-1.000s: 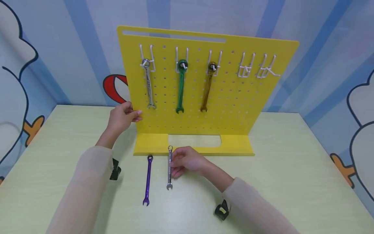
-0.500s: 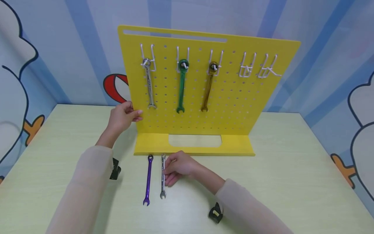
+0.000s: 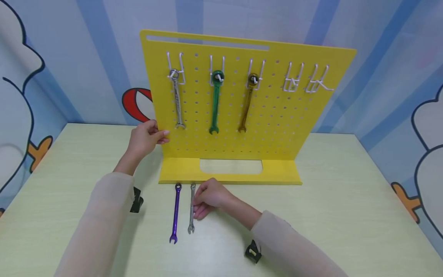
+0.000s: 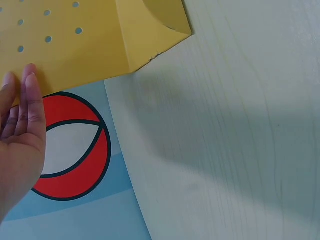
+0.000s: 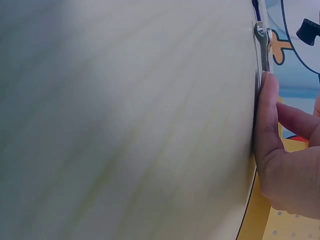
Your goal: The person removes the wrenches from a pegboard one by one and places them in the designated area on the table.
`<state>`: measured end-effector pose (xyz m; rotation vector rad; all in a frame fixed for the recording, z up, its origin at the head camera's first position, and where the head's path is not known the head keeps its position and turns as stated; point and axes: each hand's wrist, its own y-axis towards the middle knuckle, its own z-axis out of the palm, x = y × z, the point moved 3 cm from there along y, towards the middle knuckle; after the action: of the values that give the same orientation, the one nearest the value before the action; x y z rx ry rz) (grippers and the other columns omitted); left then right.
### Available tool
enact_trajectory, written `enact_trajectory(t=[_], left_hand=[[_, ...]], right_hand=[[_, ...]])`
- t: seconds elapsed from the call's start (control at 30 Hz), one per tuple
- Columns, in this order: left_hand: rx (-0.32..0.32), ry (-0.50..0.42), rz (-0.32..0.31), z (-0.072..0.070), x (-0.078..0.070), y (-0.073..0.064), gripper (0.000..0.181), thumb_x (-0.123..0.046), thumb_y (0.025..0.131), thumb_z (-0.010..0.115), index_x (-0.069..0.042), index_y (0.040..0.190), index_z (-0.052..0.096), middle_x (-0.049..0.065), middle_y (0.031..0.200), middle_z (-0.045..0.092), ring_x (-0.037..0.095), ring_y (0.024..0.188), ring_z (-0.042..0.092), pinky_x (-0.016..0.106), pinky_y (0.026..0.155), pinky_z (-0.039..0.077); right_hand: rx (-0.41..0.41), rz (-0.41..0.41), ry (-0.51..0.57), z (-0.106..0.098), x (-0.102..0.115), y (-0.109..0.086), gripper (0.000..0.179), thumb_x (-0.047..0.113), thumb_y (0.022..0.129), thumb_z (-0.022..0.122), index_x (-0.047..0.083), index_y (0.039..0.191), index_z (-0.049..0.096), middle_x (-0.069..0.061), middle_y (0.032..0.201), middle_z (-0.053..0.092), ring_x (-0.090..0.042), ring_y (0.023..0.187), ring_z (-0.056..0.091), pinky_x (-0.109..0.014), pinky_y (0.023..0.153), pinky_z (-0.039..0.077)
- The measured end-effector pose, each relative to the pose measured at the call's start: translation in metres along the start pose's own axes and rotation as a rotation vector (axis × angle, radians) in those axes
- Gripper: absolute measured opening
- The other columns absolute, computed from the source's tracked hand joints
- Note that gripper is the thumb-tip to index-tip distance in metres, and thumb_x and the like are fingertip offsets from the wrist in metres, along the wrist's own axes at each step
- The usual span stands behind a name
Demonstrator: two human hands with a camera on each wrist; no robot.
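Observation:
My right hand (image 3: 212,198) pinches a silver combination wrench (image 3: 191,211) by its right side, low over the table in front of the pegboard base. The open end of the silver wrench (image 5: 262,37) pokes out past the fingertips in the right wrist view. Just left of it lies a purple combination wrench (image 3: 175,213), parallel and a little apart. On the yellow pegboard (image 3: 270,127), my left hand (image 3: 143,138) holds the left edge between thumb and fingers. In the left wrist view, the fingers (image 4: 34,100) lie against that edge.
Hanging from the hooks are a silver wrench (image 3: 177,102), a green wrench (image 3: 215,104) and a gold-brown wrench (image 3: 246,105). Two bare white hooks (image 3: 292,81) are at the board's right. Behind the table (image 3: 346,200) is a blue patterned backdrop (image 3: 377,77).
My right hand has carried the silver wrench left and toward me, closer to the purple wrench, then turned it slightly. The left hand stays on the board's edge.

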<state>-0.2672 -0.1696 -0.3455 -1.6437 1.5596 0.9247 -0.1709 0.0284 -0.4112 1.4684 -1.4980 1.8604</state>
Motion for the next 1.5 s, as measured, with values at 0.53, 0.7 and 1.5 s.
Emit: enact_trajectory(t=[0.53,0.7,1.5], left_hand=[[0.009,0.011,0.013,-0.002,-0.002,-0.002,0.029,-0.018,0.088,0.059,0.002,0.109,0.055,0.02,0.098,0.062,0.025,0.083,0.066,0.033,0.076,0.054],[0.012,0.012,0.014,-0.003,-0.002,-0.002,0.029,-0.017,0.088,0.059,0.003,0.109,0.054,0.02,0.098,0.062,0.027,0.085,0.065,0.033,0.076,0.053],[0.013,0.009,0.019,-0.002,-0.003,-0.002,0.028,-0.016,0.088,0.058,0.002,0.108,0.054,0.02,0.098,0.062,0.028,0.085,0.065,0.036,0.078,0.053]], right_hand=[[0.002,-0.015,-0.032,-0.004,0.0,-0.001,0.004,-0.005,0.081,0.063,-0.007,0.081,0.059,-0.02,0.067,0.062,-0.024,0.049,0.062,-0.037,0.05,0.055],[0.021,-0.015,-0.038,-0.007,0.002,-0.002,0.006,-0.004,0.08,0.064,-0.006,0.082,0.059,-0.019,0.067,0.062,-0.024,0.049,0.062,-0.037,0.05,0.055],[0.044,-0.083,-0.121,-0.026,0.007,-0.002,0.006,0.0,0.083,0.063,-0.004,0.087,0.06,-0.018,0.072,0.064,-0.022,0.054,0.062,-0.033,0.053,0.056]])
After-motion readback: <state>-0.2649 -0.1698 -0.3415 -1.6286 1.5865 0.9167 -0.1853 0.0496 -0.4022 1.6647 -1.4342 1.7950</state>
